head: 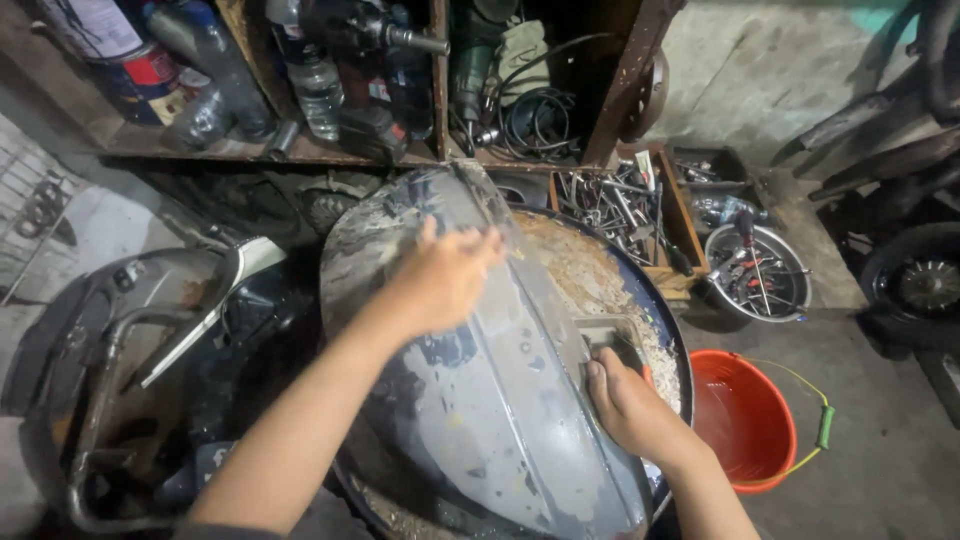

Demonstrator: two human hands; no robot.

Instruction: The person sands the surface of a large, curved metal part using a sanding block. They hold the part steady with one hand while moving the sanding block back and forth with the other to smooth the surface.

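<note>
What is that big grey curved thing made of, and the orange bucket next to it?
The big curved panel looks like painted sheet metal or hard plastic, I can't tell which: its grey coat is scuffed, patchy and partly worn off. The left hand rests flat on it; the right hand presses a small pad against it. The orange bucket looks like smooth, shiny plastic.

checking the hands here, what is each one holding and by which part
The left hand lies flat on the upper part of the grey curved body panel, steadying it. The right hand presses a small sanding block against the panel's right side.
</note>
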